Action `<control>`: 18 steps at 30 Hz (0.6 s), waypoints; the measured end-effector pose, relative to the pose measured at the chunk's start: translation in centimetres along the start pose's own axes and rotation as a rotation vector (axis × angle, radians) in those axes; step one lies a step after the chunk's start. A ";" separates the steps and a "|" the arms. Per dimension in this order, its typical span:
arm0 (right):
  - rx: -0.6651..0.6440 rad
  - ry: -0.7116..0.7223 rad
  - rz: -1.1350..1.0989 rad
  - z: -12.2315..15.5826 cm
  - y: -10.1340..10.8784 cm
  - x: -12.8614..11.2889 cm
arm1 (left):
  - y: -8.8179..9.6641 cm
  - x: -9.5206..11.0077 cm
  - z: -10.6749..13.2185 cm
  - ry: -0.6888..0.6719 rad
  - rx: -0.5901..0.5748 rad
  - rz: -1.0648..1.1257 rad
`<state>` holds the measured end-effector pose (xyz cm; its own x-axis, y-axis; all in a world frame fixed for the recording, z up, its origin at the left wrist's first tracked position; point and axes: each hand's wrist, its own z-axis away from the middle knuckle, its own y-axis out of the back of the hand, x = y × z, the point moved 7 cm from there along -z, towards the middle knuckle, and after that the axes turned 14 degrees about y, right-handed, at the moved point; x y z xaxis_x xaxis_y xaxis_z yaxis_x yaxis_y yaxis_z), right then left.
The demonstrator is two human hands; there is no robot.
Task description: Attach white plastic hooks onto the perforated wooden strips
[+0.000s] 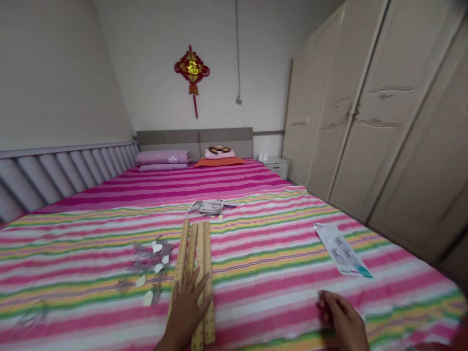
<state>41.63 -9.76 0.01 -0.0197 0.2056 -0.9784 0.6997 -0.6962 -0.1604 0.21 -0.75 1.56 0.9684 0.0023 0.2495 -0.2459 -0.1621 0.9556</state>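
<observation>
My left hand (pixel 188 309) lies flat with spread fingers across several pale wooden strips (pixel 200 243), which look like rulers with rows of dark marks. The strips lie side by side, lengthwise away from me, on the striped bed sheet. To the right, my right hand (pixel 345 319) is closed in a pinch above the sheet; whatever its fingertips hold, if anything, is too small and blurred to name. Beyond it lies a clear blister pack (pixel 341 251) with small grey pieces and a teal end. Left of the strips are small see-through bits with white tags (pixel 157 247).
A grey-white bundle (pixel 208 207) lies past the strips' far ends. A thin clear loop (pixel 34 314) rests at the left. Folded purple bedding (pixel 163 158) and a pink pillow (pixel 219 153) sit by the headboard (pixel 168 139). A padded rail (pixel 73 170) borders the left; wardrobes (pixel 336 112) stand right.
</observation>
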 end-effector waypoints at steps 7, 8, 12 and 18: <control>-0.497 -0.060 -0.105 10.1 -12.0 3.1 | 0.9 0.3 0.7 0.007 -0.019 0.073; -0.565 -0.056 -0.113 11.5 -13.7 3.1 | 1.0 0.3 0.7 0.007 -0.026 0.082; -0.764 0.017 -0.103 15.1 -18.6 2.9 | 1.4 0.5 0.9 0.040 -0.051 0.109; -0.821 0.117 -0.015 16.5 -20.7 2.5 | 1.8 0.7 1.0 0.063 -0.091 0.137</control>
<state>15.26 -6.20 -1.22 0.0092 0.3131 -0.9497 0.9996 0.0215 0.0168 0.53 -2.05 3.32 0.9215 0.0485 0.3852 -0.3813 -0.0746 0.9214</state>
